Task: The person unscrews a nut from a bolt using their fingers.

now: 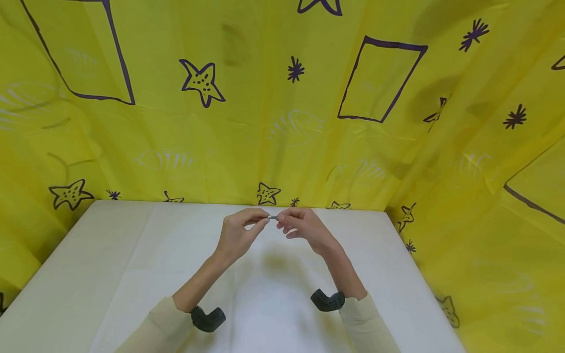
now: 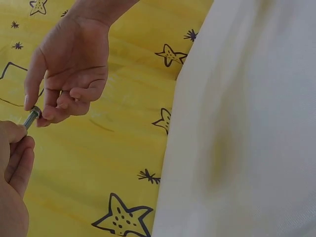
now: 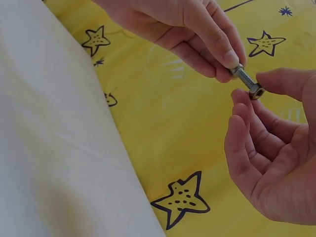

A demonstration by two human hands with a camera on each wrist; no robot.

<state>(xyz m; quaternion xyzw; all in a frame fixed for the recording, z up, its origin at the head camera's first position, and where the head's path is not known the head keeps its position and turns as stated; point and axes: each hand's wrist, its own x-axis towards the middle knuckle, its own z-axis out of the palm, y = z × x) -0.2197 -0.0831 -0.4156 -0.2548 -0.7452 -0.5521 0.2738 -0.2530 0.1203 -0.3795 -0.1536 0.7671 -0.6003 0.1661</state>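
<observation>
A small silvery threaded bolt (image 3: 245,77) is held up above the table between both hands. The left hand (image 1: 237,234) pinches one end of it between thumb and fingers, hiding most of that end. At the other end sits a hex nut (image 3: 256,91) with a dark opening in its face. Thumb and index finger of the right hand (image 1: 309,228) pinch this nut from its sides, the other fingers loosely curled below. In the left wrist view the bolt (image 2: 31,119) slants between the fingertips of the two hands.
Below the hands lies a white-covered table (image 1: 176,255). Yellow curtains (image 1: 247,132) with drawn starfish and frames hang behind it and along the right side. A dark wrist device (image 1: 207,319) sits on the left forearm, another (image 1: 327,300) on the right.
</observation>
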